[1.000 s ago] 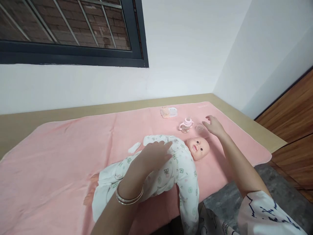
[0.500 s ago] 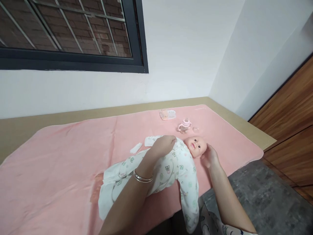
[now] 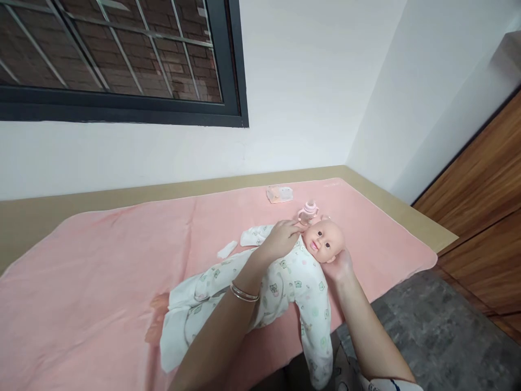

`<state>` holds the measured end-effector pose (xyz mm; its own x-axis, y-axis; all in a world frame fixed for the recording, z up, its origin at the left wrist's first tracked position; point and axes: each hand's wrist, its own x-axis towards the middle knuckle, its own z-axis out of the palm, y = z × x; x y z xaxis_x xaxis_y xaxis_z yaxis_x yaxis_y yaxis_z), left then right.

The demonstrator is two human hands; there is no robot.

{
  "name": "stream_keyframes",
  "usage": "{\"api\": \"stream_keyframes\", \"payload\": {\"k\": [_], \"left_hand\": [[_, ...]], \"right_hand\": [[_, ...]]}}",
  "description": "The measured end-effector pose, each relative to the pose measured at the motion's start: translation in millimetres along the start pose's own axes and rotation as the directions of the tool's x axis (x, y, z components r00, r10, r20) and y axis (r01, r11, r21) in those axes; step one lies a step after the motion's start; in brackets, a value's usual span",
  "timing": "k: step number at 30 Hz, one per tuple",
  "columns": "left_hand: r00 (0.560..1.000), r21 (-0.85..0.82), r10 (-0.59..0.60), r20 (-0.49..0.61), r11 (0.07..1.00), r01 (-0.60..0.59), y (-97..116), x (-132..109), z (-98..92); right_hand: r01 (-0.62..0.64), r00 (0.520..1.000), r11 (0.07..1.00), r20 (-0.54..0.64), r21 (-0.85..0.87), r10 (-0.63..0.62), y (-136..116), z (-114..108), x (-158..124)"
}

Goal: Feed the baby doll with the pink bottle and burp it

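Note:
A baby doll (image 3: 295, 271) in a white printed sleepsuit lies face up, head to the right and bare feet to the left. My right hand (image 3: 341, 266) cups the back and underside of the doll's head, its fingers partly hidden behind it. Across the doll's upper chest reaches my left hand (image 3: 283, 238), a bangle on its wrist, fingers stretched out by the collar and neck. Just beyond the head stands a pink two-handled baby bottle (image 3: 308, 212). One sleeve of the sleepsuit hangs over the near edge.
A pink blanket (image 3: 122, 260) covers the tan surface (image 3: 122, 197). On it lie a small clear packet (image 3: 279, 194) at the back and a folded white tissue or cloth (image 3: 227, 249) beside the doll. A barred window (image 3: 122, 60) and wooden cabinet (image 3: 484, 233) border the area.
My right hand has slid further under the doll's head, which now sits slightly raised and tilted. My left hand has moved up towards the neck, its fingers straightening from a curl.

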<state>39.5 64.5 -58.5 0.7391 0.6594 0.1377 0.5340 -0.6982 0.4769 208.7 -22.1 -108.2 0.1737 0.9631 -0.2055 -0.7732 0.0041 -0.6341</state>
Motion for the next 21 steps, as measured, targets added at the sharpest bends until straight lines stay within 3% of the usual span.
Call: {"api": "stream_keyframes", "payload": {"k": [4,9,12,15,21], "left_hand": [[0.993,-0.061,0.082,0.079,0.995,-0.077,-3.6,3.6,-5.4],[0.986,-0.084,0.1,0.13,0.992,-0.089,-6.3,5.6,-8.5],[0.986,-0.085,0.108,0.127,0.992,-0.098,-7.9,7.1,-6.4],[0.989,-0.074,0.094,0.111,0.994,-0.086,-10.4,8.4,-2.9],[0.992,-0.06,0.068,0.104,0.996,-0.062,-16.2,10.4,0.6]], "right_hand": [[-0.075,0.997,0.997,0.0,0.005,0.075,0.1,12.8,-1.6],[0.038,0.999,0.986,-0.009,-0.165,-0.04,3.9,21.5,-5.9],[0.048,0.998,0.988,-0.035,-0.147,-0.054,6.6,18.2,-0.7],[0.039,0.998,0.969,-0.043,-0.243,-0.051,5.4,12.0,9.4],[0.016,0.995,0.889,0.093,-0.458,0.03,-4.6,-1.2,33.3]]}}
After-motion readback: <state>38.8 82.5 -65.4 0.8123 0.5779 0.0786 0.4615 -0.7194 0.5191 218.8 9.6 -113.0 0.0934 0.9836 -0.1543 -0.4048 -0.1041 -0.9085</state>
